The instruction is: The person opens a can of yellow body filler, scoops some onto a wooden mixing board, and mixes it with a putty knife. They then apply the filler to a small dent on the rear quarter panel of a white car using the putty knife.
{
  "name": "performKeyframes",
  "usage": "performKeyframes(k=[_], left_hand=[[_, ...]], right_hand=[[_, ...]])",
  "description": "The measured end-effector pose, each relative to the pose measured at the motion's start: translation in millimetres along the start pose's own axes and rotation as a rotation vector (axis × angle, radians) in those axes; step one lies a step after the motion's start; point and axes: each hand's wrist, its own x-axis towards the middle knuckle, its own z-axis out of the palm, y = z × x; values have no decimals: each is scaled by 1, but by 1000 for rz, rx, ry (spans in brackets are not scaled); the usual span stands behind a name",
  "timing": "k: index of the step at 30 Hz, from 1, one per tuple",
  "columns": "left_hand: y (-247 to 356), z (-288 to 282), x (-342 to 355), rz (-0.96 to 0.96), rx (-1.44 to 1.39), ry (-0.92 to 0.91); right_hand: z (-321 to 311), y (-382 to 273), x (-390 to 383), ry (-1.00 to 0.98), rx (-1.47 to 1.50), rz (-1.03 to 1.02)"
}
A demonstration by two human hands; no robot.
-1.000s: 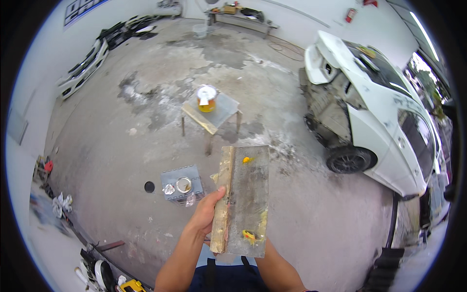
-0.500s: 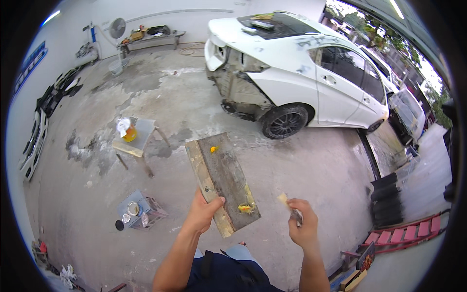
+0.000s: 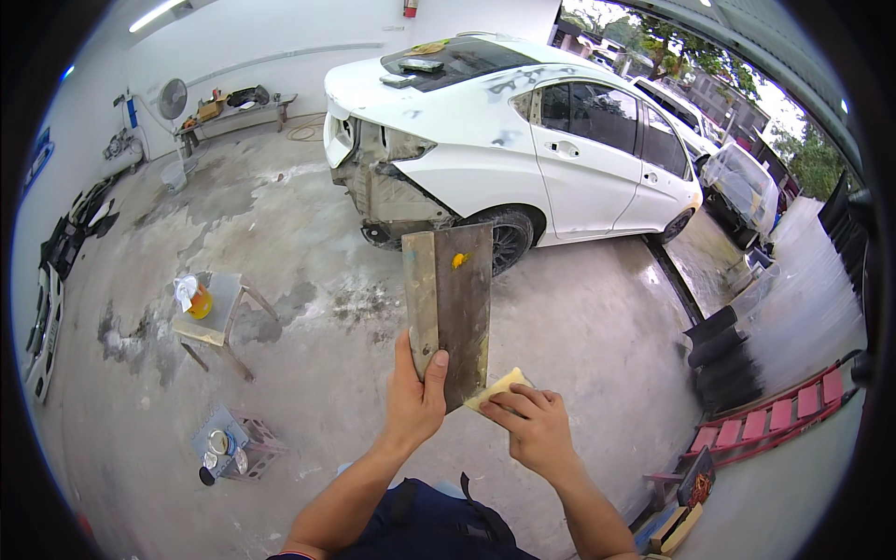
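Spreader (image 3: 507, 381) now at the board (image 3: 462, 322), forward in the fingertip grip of the right hand (image 3: 543, 427)

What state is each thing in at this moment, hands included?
Board: held up, yellow paste near its far end.
Spreader: held at the board's near right corner.
Left hand: closed on the board.
Right hand: closed on the spreader.
White car: rear corner stripped, inner panels exposed.
Rear door: shut.
Yellow can: standing on a small table.

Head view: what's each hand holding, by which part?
Left hand: board, by its wooden strip. Right hand: flat spreader, by the side away from the board.
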Motion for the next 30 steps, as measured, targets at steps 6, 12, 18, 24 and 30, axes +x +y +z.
performKeyframes(k=[6,12,18,24,30], left_hand=[[-33,0,39,-365,-469,-2],[-91,-24,50,-828,-764,26],[-119,-43,60,-792,-731,33],[-132,-66,65,-833,-744,72],[-142,-94,72,-873,-741,29]], right_hand=[[23,3,15,357,675,219],[30,25,59,58,166,37],[34,5,87,-221,-102,83],[54,-42,132,-393,-146,53],[67,-55,135,-494,-76,53]])
